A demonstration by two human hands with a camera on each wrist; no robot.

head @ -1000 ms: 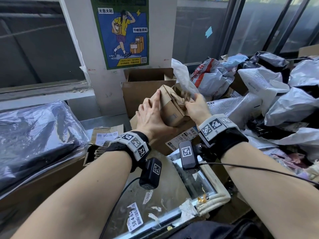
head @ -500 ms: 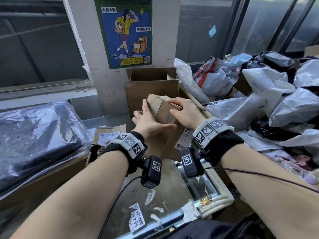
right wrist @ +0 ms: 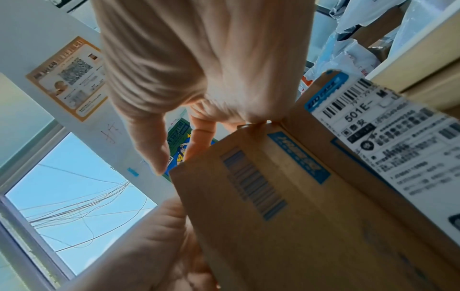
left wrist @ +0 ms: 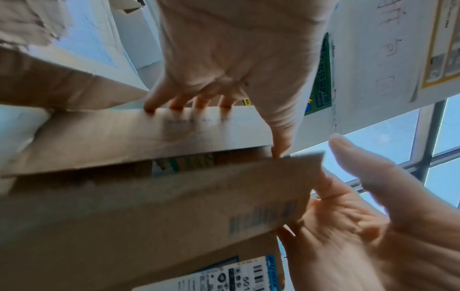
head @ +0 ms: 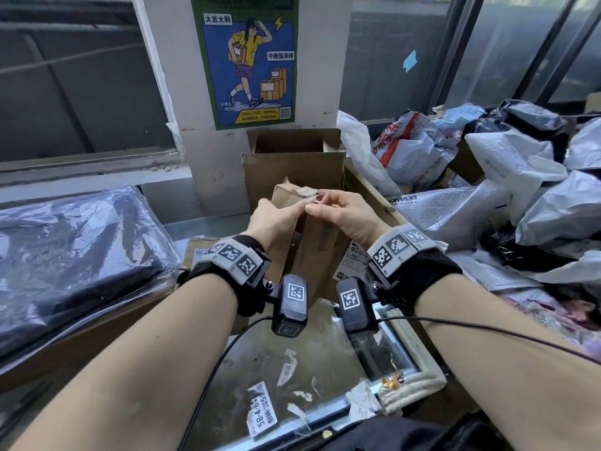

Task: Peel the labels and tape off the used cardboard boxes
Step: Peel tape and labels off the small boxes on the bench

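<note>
Head view: small cardboard box [head: 309,242] stands upright on the table [head: 309,359], toward its far edge, in front of a bigger open box [head: 292,164] that sits against the white pillar. Left hand [head: 276,219] wraps the small box's left side, fingers curled round it near the top corner. Right hand [head: 341,213] sits at the box's top edge, thumb and forefinger pressed together on a bit of tape [head: 307,192] there. Poster [head: 248,60] on the pillar. Pile of plastic mailer bags [head: 507,177] off the table's right edge; dark wrapped bundle [head: 74,255] by the left edge. Torn label scraps [head: 261,408] stuck near the table's near edge.

Left wrist view: blurred. Left hand [left wrist: 361,226] grips the box [left wrist: 149,206] from the side, thumb up past the flap. Right hand [left wrist: 236,59] above, fingertips [left wrist: 174,104] lined along a flap edge. Shipping label [left wrist: 236,275] on another box below.

Right wrist view: right hand [right wrist: 186,69] pinches at the box's top corner; small box [right wrist: 286,216] shows a printed barcode [right wrist: 254,183]. Left hand [right wrist: 149,246] holds its lower side. White shipping label [right wrist: 393,133] on the box just behind.
</note>
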